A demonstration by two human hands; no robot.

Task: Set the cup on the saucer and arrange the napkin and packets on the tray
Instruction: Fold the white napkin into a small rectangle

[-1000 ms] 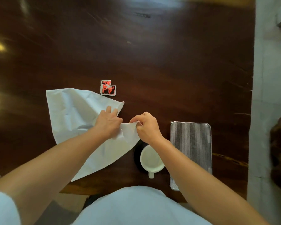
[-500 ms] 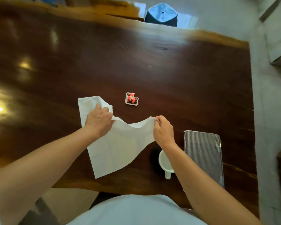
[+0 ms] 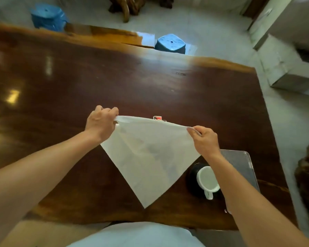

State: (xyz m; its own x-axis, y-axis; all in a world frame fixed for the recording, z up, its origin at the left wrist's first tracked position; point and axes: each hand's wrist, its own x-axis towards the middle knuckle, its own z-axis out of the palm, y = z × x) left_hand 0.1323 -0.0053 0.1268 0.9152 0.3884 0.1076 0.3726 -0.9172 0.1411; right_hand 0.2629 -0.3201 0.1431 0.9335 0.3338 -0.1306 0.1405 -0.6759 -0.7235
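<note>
The napkin (image 3: 150, 157) is held in the air at the centre of the frame, folded into a triangle with its point hanging down toward the near edge of the surface (image 3: 150, 86). One upper corner is pinched by the left hand (image 3: 101, 123), the other by the right hand (image 3: 204, 140); both hands are closed on the cloth, and the top edge is drawn taut between them.

The cup (image 3: 206, 180) is already seated on the dark saucer (image 3: 192, 175) at lower right, just beside the tray (image 3: 239, 166), which is partly hidden by the right forearm.

Risks, as judged from this position:
- The hanging point or the right forearm could brush the cup when the napkin is carried to the tray, and the cup could be tipped.
- The fold could open if either pinch is loosened, since the cloth is limp.
- The packets (image 3: 158, 118) are almost hidden behind the top edge and could be displaced unnoticed.

Count: one napkin, one cup, one saucer, one tray. The number of packets cannot be determined.
</note>
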